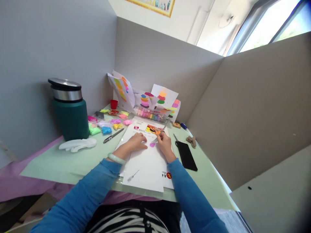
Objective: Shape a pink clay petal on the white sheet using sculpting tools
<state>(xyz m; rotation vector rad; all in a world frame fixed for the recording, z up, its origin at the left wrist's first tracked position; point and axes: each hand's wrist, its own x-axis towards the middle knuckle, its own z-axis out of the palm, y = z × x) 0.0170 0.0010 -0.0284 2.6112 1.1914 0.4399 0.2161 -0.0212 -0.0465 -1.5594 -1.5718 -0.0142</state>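
Observation:
My right hand is closed around a metal fork, whose handle points up and away. The fork's tines reach down to a small flat piece of purple clay on a white sheet of paper; whether they press into it is too small to tell. My left hand rests on the same sheet, just left of the clay, with fingers stretched out and nothing held. A small broom-like drawing shows near the sheet's lower left corner.
Bagged coloured clay, a pen, a white glove and a green flask stand left. To the right lie a black phone-like slab and a brown lump. Behind are painted papers and grey partitions.

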